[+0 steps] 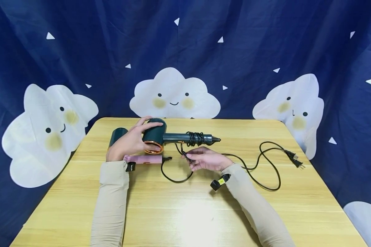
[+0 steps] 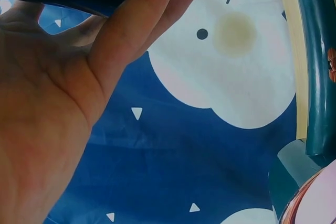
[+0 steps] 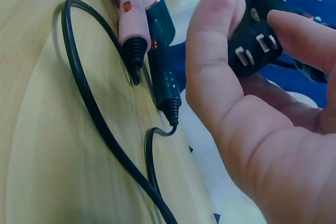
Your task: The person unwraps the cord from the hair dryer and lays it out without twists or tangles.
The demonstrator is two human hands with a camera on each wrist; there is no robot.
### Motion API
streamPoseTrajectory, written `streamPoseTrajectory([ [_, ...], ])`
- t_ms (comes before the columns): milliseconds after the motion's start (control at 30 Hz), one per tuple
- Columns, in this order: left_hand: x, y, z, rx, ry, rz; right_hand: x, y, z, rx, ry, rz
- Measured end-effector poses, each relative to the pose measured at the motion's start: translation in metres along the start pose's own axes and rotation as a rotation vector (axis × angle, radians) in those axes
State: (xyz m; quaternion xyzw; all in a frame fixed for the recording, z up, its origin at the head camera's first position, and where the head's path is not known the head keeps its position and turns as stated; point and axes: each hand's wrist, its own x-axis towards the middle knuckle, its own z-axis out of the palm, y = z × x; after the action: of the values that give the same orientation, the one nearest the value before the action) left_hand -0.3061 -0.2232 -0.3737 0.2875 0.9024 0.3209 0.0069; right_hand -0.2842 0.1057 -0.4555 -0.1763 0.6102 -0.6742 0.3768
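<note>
My left hand grips the round head of a dark green hair dryer with a copper rim, holding it above the table. Its handle points right, and black cord is wound round the handle's end. In my right hand, a black plug is pinched between thumb and fingers, its metal prongs showing in the right wrist view. Below the held dryer lies a pink hair dryer, partly covered by the left wrist. A second dark green hair dryer lies beside the pink one, mostly hidden in the head view.
Black cords loop across the right of the wooden table, ending in two plugs near its right edge. A blue curtain with white clouds hangs behind and beside the table.
</note>
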Motion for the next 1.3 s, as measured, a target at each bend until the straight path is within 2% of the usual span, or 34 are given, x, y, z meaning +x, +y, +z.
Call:
streamPoseTrajectory([
  [367, 0.000, 0.003, 0.002, -0.003, -0.001, 0.006, -0.002, 0.004, -0.013, 0.081, 0.068, -0.010],
  [567, 0.000, 0.003, 0.003, 0.000, -0.011, 0.007, -0.004, 0.007, -0.021, 0.105, 0.076, -0.011],
  [733, 0.001, 0.003, 0.003, -0.003, -0.017, 0.002, -0.006, 0.008, -0.026, 0.071, 0.079, -0.021],
  [900, 0.002, 0.004, 0.003, -0.006, -0.029, 0.000, -0.009, 0.007, -0.028, 0.042, 0.121, -0.023],
  [1133, 0.002, 0.005, 0.004, -0.003, -0.028, 0.014, -0.014, 0.009, -0.036, 0.065, 0.127, -0.125],
  [1300, 0.002, 0.005, 0.004, -0.012, -0.028, 0.018, -0.018, 0.005, -0.042, 0.140, 0.146, -0.235],
])
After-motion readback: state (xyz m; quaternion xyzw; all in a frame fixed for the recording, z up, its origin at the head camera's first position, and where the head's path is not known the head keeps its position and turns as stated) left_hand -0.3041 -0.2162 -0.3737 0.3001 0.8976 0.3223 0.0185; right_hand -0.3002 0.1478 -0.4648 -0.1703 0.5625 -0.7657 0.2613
